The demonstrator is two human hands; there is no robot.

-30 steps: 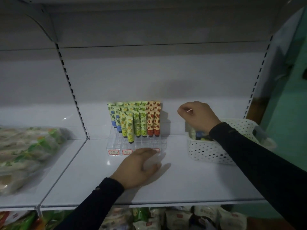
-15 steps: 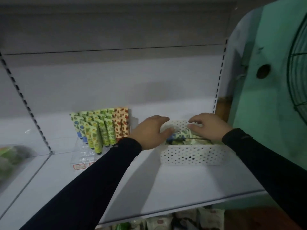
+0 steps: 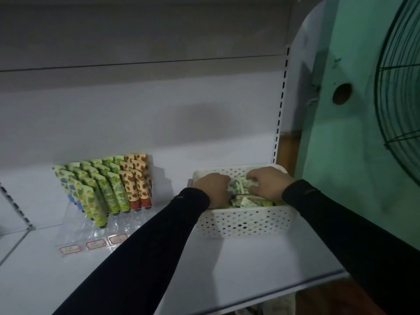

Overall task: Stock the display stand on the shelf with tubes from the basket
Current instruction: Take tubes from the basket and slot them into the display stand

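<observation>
White perforated basket [image 3: 245, 221], right of the clear display stand [image 3: 91, 226]: both hands, left hand [image 3: 212, 189] and right hand [image 3: 269, 183], curled among loose tubes [image 3: 241, 194], grip unclear; picking step, next lift one toward empty front slots.

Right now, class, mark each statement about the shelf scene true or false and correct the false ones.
1. Both hands are in the white perforated plastic basket. True.
2. The clear tiered display stand sits right of the basket. False: it sits to its left.
3. The red-patterned tubes fill the stand's right end. True.
4. The left hand rests flat on the white shelf. False: it reaches into the basket.
5. The right hand is among the loose tubes. True.
</observation>
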